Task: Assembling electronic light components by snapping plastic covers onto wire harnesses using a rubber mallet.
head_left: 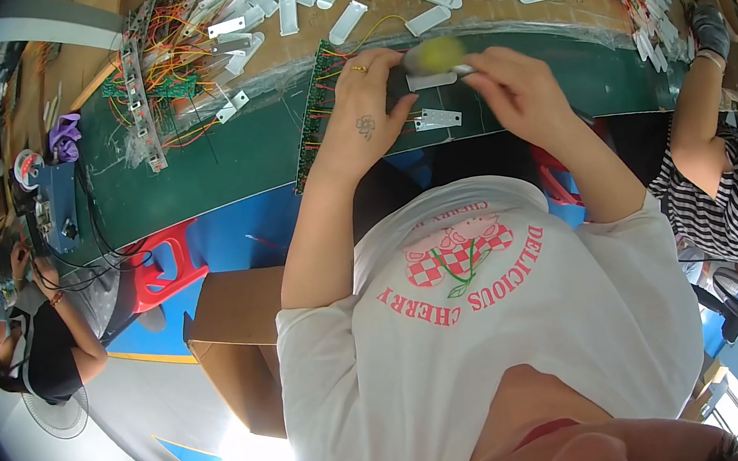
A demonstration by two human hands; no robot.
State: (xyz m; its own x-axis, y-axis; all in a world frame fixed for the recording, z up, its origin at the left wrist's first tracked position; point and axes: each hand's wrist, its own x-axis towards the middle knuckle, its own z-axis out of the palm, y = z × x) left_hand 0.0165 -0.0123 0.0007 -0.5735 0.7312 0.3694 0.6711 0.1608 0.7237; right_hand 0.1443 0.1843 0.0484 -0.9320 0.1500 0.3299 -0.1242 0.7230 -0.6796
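So a small flat white plastic plate with holes (431,80) is pinned against the dark green work surface (229,160) by the left hand (364,110), fingers curled down over it and a gold ring seen on one finger. A screwdriver with a blurry yellow-green round handle (437,55) is gripped by the right hand (513,85), fist closed around its lower part, the handle sticking up just above the white plate; the tip itself can't really be made out since it's hidden between the hands. A second white plastic plate with holes (438,118) is laid just below the first one, near the left thumb, touched by nobody as far as can be told. A long narrow green strip with a row of coloured wires (312,112) is set just beside the left wrist, running diagonally down the surface. Further up, a brown cardboard sheet (470,7) is covered with loads of loose white oblong plastic covers (348,21), well apart from the hands. Off to the left, a tangle of orange and yellow wires on green boards (164,57) is piled up. A brown cardboard box (239,341) is seen down by the floor, next to a red plastic stool (170,261).
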